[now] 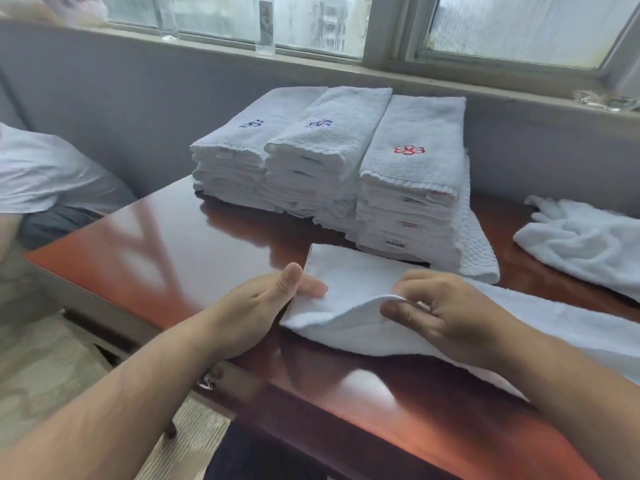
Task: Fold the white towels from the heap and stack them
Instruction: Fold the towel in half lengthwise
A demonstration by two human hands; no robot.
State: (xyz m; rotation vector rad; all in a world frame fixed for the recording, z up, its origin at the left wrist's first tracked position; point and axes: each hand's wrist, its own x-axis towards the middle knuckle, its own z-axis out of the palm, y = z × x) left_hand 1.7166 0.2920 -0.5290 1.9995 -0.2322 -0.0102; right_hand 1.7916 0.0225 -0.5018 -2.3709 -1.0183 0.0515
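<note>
Glossy table (190, 244), limp white towel (346, 268) half folded

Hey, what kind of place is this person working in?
Probably a hotel or spa back room: stacks of logo-embroidered folded towels on a polished wooden table under frosted windows.

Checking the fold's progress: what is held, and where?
The right hand pinches the towel by its lifted near edge; the left hand presses its left end flat.

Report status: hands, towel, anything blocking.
Left hand flat on towel, fingers straight. Right hand pinching its lifted edge. Three stacks behind, loose towels right; nothing blocking.
</note>
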